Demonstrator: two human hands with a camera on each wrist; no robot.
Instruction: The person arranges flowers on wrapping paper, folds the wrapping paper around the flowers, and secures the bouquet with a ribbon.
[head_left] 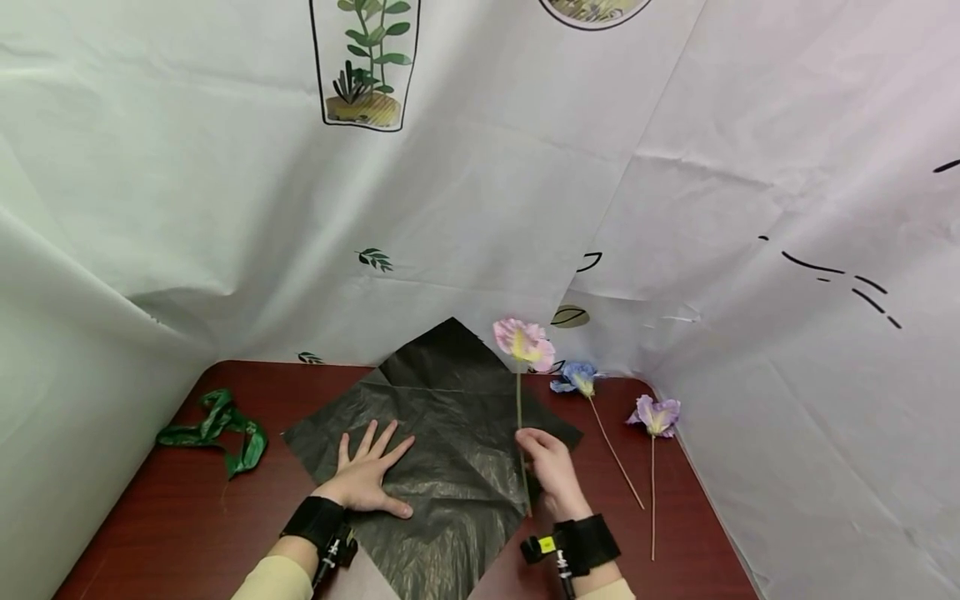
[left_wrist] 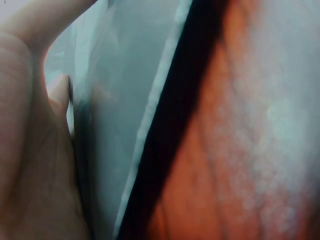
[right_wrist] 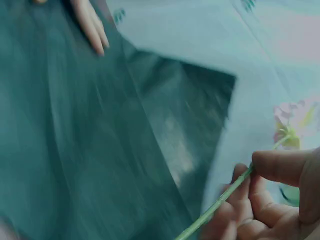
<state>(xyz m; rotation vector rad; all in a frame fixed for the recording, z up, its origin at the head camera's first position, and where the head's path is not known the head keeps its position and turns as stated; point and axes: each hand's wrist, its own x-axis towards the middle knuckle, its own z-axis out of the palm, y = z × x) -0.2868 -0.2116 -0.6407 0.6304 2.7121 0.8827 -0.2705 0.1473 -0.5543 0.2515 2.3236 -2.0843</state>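
A sheet of black wrapping paper (head_left: 450, 467) lies cornerwise on the table, creased, its far corner against the white cloth. My left hand (head_left: 363, 479) rests flat on its left part with the fingers spread. Between thumb and fingers my right hand (head_left: 551, 467) pinches the green stem (right_wrist: 220, 200) of a pink artificial flower (head_left: 525, 343). The bloom, pink with a yellow middle, points away from me over the paper's right side. In the left wrist view the hand (left_wrist: 30, 125) shows close up beside the blurred paper edge (left_wrist: 150, 115).
On the dark red table (head_left: 150, 533), a blue flower (head_left: 576, 377) and a purple flower (head_left: 655, 414) lie to the right with their stems toward me. A crumpled green ribbon (head_left: 217, 429) lies at the left. White printed cloth (head_left: 480, 208) hangs behind and around the table.
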